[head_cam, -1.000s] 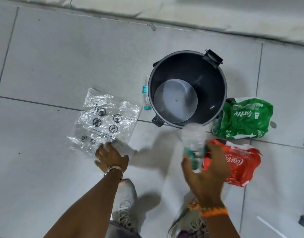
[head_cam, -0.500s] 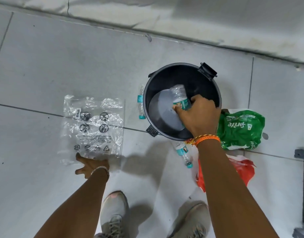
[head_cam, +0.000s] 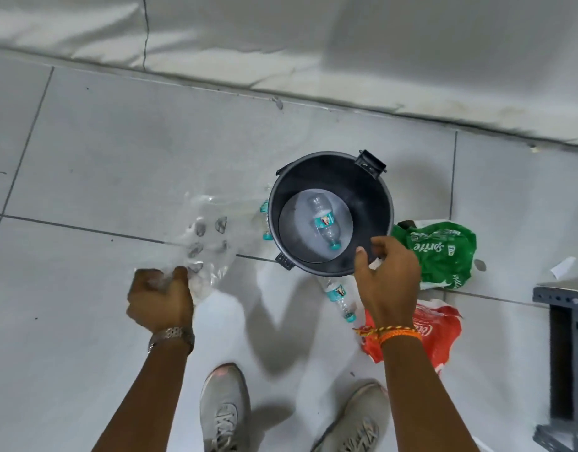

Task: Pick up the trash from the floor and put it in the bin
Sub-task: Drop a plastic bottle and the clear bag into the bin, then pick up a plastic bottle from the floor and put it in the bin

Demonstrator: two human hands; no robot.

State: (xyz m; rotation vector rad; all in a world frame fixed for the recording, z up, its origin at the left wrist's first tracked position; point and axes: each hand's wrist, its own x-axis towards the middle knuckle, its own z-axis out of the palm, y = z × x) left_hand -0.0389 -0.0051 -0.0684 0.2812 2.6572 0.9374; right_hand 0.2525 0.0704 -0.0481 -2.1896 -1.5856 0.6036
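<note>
1. Trash lay scattered on the pale grey tiled floor [head_cam: 85, 151] around a round black plastic bin [head_cam: 387, 203], and one clear plastic bottle with a teal cap and label [head_cam: 323, 221] already rested on the bin's bottom.
2. At the left, the left hand [head_cam: 160, 300] was closed in a fist on the near corner of a crumpled clear plastic bag printed with dark symbols [head_cam: 206, 243]; the rest of the bag trailed away from the fist towards the far right, blurred, so whether it touched the floor could not be told.
3. To do this step well, I judged the left hand should gather the loose film into the fist before carrying it over the rim, since a trailing sheet could snag on the rim or drape outside.
4. A second clear bottle [head_cam: 265, 220] lay on the floor just beside the bin's left wall, mostly hidden.
5. The bottle inside the bin lay with its long axis running far-left to near-right, its teal cap pointing near and right.
6. A third clear bottle with a teal cap [head_cam: 339, 298] lay on the floor near the bin, its cap also pointing near and right.
7. The right hand [head_cam: 390, 278] hovered over the bin's near rim with fingers loosely spread, holding nothing.
8. At the right lay a crumpled green plastic wrapper marked Sprite [head_cam: 441, 249] and, nearer, a crumpled red plastic wrapper [head_cam: 441, 331], both on the floor.
</note>
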